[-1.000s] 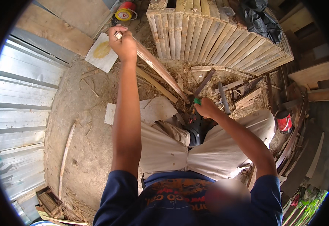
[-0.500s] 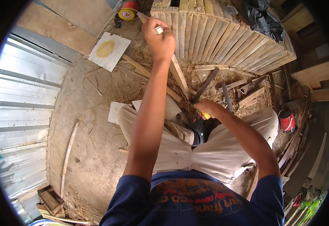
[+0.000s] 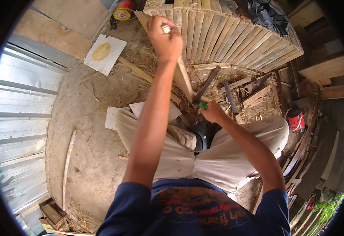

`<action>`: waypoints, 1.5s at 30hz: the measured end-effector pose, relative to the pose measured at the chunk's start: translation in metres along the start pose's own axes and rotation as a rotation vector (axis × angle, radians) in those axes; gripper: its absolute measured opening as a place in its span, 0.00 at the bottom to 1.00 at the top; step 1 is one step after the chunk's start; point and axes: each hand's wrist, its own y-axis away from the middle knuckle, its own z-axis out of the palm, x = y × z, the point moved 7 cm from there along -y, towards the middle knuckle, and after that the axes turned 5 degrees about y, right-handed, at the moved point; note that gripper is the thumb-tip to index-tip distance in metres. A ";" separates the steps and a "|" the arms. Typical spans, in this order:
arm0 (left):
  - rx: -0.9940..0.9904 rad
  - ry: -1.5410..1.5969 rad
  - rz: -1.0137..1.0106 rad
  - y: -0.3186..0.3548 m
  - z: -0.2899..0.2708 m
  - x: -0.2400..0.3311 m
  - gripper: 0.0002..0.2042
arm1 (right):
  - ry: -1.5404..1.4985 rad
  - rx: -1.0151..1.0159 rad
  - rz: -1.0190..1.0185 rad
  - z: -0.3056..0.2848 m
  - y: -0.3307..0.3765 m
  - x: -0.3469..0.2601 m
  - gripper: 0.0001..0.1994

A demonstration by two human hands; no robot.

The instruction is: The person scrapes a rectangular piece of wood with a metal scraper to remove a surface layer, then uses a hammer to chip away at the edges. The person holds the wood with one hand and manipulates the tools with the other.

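My left hand (image 3: 165, 44) is closed around the upper part of a long wooden board (image 3: 186, 82), which leans with its lower end near the ground in front of my feet. A small whitish piece (image 3: 166, 28) shows between my fingers; what it is I cannot tell. My right hand (image 3: 213, 113) is closed on a tool with a green handle (image 3: 203, 106), close to the board's lower end. The tool's working end is hidden or too small to make out. A dark shoe (image 3: 203, 133) is just below that hand, between my crossed legs.
A curved slatted wooden piece (image 3: 219, 37) stands ahead, with a black plastic bag (image 3: 268, 17) on it. Dark strips (image 3: 209, 82) and wood scraps (image 3: 256, 96) lie right of the board. A red can (image 3: 296, 120) stands at right, a stained white sheet (image 3: 105, 54) lies at left.
The view has shifted slightly right. The board has turned, showing more of its broad face. In my right hand the tool handle has turned; yellow showed before, green shows now.
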 end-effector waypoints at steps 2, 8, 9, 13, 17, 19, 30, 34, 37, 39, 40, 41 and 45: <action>-0.007 -0.025 0.023 -0.011 -0.006 -0.004 0.12 | 0.138 0.042 -0.028 0.001 0.006 -0.004 0.24; -0.013 -0.016 0.025 -0.036 -0.025 -0.025 0.08 | 0.459 0.216 -0.428 -0.032 0.011 -0.020 0.21; -0.023 0.064 0.061 -0.038 -0.028 -0.024 0.08 | 0.484 0.191 -0.464 -0.035 0.006 -0.021 0.22; -0.020 0.142 0.093 -0.048 -0.045 -0.026 0.09 | 0.429 0.314 -0.440 -0.052 -0.008 -0.018 0.21; 0.076 0.101 0.027 -0.054 -0.072 -0.038 0.08 | 0.128 0.301 -0.132 -0.050 -0.009 0.000 0.16; 0.138 0.007 0.054 -0.058 -0.082 -0.040 0.08 | -0.177 0.057 -0.001 -0.031 -0.006 0.006 0.16; 0.141 0.116 -0.034 -0.041 -0.100 -0.036 0.09 | -0.982 -0.524 0.320 0.043 0.004 -0.018 0.11; 0.132 0.117 0.019 -0.032 -0.099 -0.024 0.09 | -0.842 -0.613 0.251 0.046 0.002 -0.024 0.11; 0.157 0.106 -0.026 -0.029 -0.102 -0.025 0.09 | -0.955 -0.634 0.296 0.052 0.003 -0.029 0.12; 0.159 0.091 0.001 -0.029 -0.104 -0.024 0.09 | -0.982 -0.635 0.316 0.054 0.003 -0.030 0.12; 0.173 0.102 -0.011 -0.029 -0.105 -0.026 0.09 | -0.993 -0.632 0.335 0.055 0.003 -0.028 0.12; 0.182 0.115 0.003 -0.030 -0.107 -0.027 0.09 | -1.036 -0.656 0.335 0.055 0.003 -0.030 0.12; 0.198 0.105 -0.026 -0.029 -0.110 -0.033 0.09 | -1.134 -0.707 0.385 0.048 0.004 -0.028 0.12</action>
